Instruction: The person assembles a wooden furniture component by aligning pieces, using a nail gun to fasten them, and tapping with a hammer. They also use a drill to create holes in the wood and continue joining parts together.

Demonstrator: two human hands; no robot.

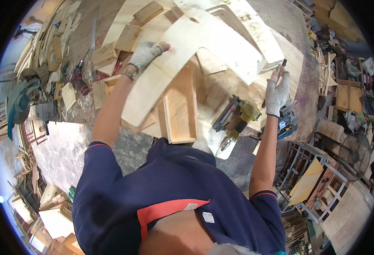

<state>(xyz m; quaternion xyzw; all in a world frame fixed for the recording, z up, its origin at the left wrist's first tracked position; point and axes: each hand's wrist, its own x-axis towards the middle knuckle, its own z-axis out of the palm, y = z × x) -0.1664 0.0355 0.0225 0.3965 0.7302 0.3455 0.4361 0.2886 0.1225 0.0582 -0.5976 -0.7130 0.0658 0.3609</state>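
We judged the step in hand to be positioning loose boards, and the next move to call for a sure hold on the left and care around the tools by the right wrist. Our left hand (145, 55), in a pale glove with bare fingertips, lay at the outer edge of a long pale board (163, 72), its thumb toward the wood; whether the fingers curled beneath that edge we could not make out. Our right hand (277, 93), gloved alike, had its fingertips seemingly pinched on a small dark object (284, 63) (too small for us to name).

Just beyond the right fingertips lay the corner of a board stack (265, 38). Just beside the right wrist, on its outer side, sat a blue-and-grey power tool (286, 125); farther off, between the two hands and nearer our body, a yellow-and-black nail gun (248, 112) rested near a shallow wooden box (180, 112). Past the left hand, away from us, wooden blocks (127, 38) were grouped, and well out to its left lay a red-and-black tool (81, 83).
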